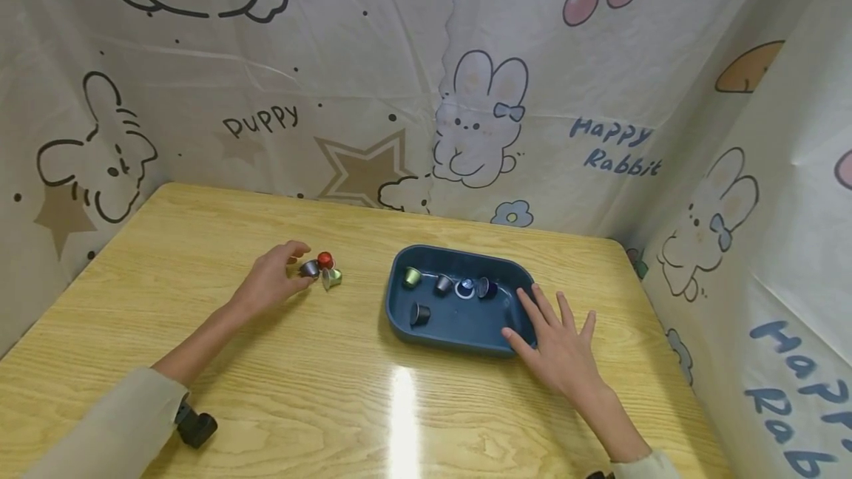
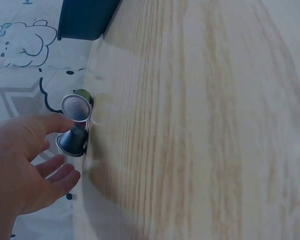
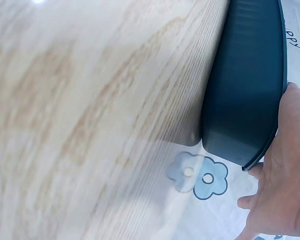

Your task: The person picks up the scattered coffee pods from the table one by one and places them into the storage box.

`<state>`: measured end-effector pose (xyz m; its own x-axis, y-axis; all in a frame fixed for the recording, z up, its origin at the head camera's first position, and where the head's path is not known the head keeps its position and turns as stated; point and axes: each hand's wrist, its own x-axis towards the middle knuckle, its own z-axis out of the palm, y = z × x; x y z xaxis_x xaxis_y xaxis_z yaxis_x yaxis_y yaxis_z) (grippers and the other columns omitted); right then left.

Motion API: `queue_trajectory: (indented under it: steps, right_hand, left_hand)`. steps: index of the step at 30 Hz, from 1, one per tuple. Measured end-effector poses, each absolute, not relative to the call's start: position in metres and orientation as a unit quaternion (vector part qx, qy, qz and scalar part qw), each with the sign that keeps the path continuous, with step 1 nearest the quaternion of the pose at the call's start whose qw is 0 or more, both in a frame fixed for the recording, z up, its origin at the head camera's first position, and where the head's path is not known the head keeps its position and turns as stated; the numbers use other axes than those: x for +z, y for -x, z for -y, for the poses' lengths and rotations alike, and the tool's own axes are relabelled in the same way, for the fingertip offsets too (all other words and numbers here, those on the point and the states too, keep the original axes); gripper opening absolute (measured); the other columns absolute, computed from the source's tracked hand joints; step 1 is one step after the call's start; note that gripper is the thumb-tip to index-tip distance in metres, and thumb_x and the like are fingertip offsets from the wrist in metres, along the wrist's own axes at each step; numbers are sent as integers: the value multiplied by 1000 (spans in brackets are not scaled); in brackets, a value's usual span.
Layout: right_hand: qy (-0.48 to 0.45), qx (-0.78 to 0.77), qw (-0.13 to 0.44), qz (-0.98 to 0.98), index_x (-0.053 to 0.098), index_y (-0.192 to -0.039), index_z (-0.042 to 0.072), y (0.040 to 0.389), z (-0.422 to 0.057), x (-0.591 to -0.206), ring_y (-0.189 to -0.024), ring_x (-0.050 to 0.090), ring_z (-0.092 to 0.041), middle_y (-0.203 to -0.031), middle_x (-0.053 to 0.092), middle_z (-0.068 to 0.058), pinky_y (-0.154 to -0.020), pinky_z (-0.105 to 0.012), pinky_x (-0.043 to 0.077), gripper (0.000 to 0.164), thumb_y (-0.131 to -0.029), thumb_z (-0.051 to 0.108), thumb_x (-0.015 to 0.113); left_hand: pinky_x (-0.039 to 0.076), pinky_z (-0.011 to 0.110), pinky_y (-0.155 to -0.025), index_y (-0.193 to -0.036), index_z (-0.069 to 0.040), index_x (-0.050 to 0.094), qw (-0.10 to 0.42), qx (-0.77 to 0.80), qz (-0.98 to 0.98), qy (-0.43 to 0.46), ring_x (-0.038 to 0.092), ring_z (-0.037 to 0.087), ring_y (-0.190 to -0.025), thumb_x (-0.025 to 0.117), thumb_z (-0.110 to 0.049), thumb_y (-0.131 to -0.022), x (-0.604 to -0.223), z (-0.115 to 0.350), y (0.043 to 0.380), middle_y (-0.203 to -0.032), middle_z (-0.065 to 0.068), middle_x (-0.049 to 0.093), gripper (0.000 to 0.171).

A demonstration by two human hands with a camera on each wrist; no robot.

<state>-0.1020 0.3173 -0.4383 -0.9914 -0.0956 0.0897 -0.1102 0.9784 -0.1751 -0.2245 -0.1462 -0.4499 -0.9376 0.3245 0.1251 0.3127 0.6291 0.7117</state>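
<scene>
On the left part of the table, a grey coffee capsule (image 1: 309, 268), a red capsule (image 1: 325, 260) and a light green capsule (image 1: 332, 278) lie close together. My left hand (image 1: 271, 279) reaches around the grey capsule with thumb and fingers apart; in the left wrist view the hand (image 2: 32, 160) is right beside it, and whether a fingertip touches is unclear. A dark blue tray (image 1: 452, 340) holds several capsules: a green one (image 1: 412, 277), a grey one (image 1: 443, 284), a black one (image 1: 420, 313) and blue ones (image 1: 487, 287). Fingers spread, my right hand (image 1: 562, 346) rests at the tray's right rim.
The wooden table (image 1: 299, 405) ends at a patterned cloth (image 1: 359, 94) behind and at both sides. A small black device (image 1: 195, 426) sits on the left wrist at the sleeve.
</scene>
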Motion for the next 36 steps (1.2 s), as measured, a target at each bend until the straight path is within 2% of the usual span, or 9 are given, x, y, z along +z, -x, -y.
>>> queue_trajectory:
  steps: [16,28,36]
  right_hand:
    - [-51,97,41,993,32,-158,20,102,-318,-439,-146,12,-47,-162,24,-12,-100,-81,-4,79,-95,66,48]
    - [-53,91,41,994,32,-158,21,102,-317,-439,-146,13,-47,-162,25,-12,-100,-81,-2,79,-95,67,48]
    - [-51,91,40,994,31,-158,21,103,-318,-439,-146,12,-48,-162,24,-12,-101,-81,-3,80,-95,67,47]
  left_hand:
    - [48,57,-92,-130,11,52,21,387,-907,-165,56,48,-114,72,-5,-90,-458,142,233,-127,33,56,47]
    - [49,55,-89,-123,6,57,19,395,-902,-174,59,42,-108,71,0,-89,-459,141,234,-116,23,62,37]
    - [50,54,-88,-121,7,58,20,397,-899,-180,60,42,-107,70,1,-89,-456,140,232,-113,22,63,35]
